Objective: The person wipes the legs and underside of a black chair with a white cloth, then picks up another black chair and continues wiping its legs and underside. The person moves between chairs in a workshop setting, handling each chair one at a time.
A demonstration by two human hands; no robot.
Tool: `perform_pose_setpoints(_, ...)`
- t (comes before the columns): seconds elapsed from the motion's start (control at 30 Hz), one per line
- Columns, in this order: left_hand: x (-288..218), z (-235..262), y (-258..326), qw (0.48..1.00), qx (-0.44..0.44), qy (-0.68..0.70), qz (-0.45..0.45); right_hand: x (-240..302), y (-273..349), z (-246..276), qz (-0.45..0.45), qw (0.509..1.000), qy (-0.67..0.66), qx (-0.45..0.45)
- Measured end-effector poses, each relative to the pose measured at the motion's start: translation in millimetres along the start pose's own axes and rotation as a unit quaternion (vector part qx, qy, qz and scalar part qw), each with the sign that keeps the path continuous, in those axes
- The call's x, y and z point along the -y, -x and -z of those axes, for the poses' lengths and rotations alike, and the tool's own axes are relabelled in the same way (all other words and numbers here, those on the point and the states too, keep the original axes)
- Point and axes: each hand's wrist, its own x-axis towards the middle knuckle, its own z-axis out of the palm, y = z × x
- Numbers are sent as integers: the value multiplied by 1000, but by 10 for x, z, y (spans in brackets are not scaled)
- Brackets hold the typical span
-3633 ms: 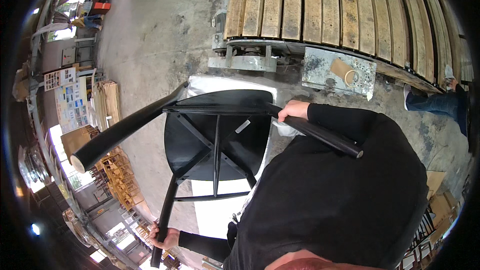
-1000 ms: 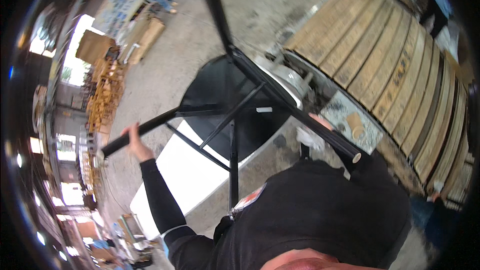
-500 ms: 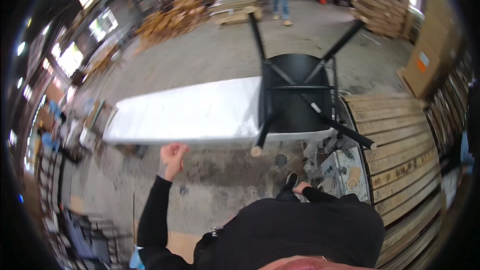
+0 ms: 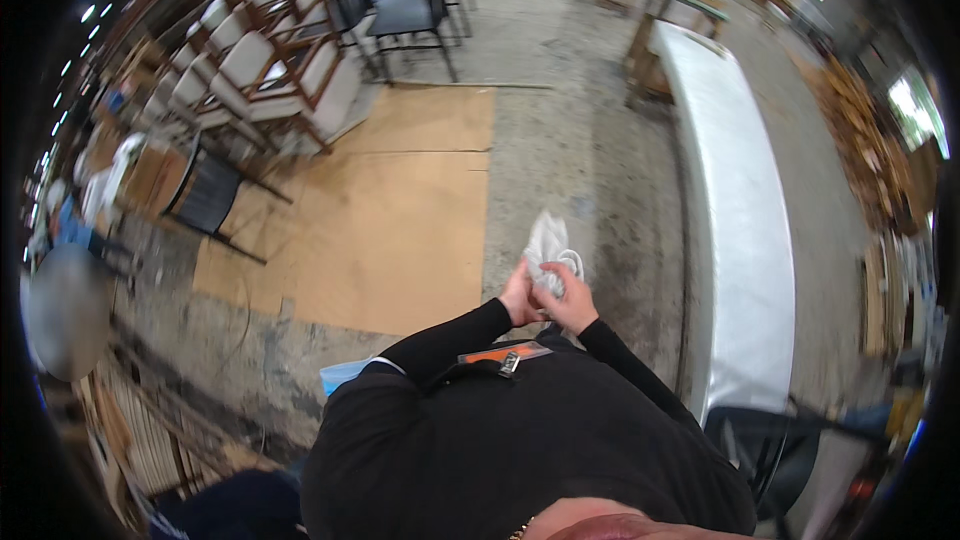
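Note:
A crumpled white cloth point(image 4: 547, 240) is bunched in front of my chest, between my two hands. My left hand point(image 4: 517, 297) closes round its lower left side. From the right, my right hand point(image 4: 570, 302) grips it with bent fingers, and a loop of the cloth shows above that hand. The hands meet at the wrists' inner side, so part of the cloth is hidden between them.
A long white-covered bench point(image 4: 740, 220) runs along my right, with a black chair point(image 4: 770, 450) by its near end. Brown cardboard sheets point(image 4: 400, 230) cover floor ahead left. A dark chair point(image 4: 215, 190) stands at their edge, near rows of white-upholstered wooden chairs point(image 4: 255, 65).
My view has swung left, away from the upturned black chair on the bench. My hands, apart before, have come together and now hold the white cloth.

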Motion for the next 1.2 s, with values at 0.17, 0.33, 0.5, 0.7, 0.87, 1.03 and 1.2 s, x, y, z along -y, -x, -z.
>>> perform_pose_setpoints(0.17,-586,-369,-246,978,103,128,-130,-66,-846,171,286,930,233,-2)
perform_pose_setpoints(0.33,-984,-475,-421,972,177,48,-146,-506,-1703,379,305,950,42,60)
perform_pose_setpoints(0.5,-1101,-113,11,964,62,151,-211,-410,-2374,-108,314,904,69,282)
perform_pose_setpoints(0.7,-1175,488,992,870,86,203,-441,-280,-3291,-1239,261,861,152,410)
perform_pose_setpoints(0.87,-1361,1494,1585,774,-213,268,-532,-768,-4558,-1690,91,785,393,470)
perform_pose_setpoints(1.03,-2082,2509,2161,746,-268,307,-527,-1306,-5099,-1423,-133,797,459,370)
perform_pose_setpoints(1.2,-3434,3198,2762,746,-273,245,-556,-1421,-4821,-1457,-195,833,416,308)
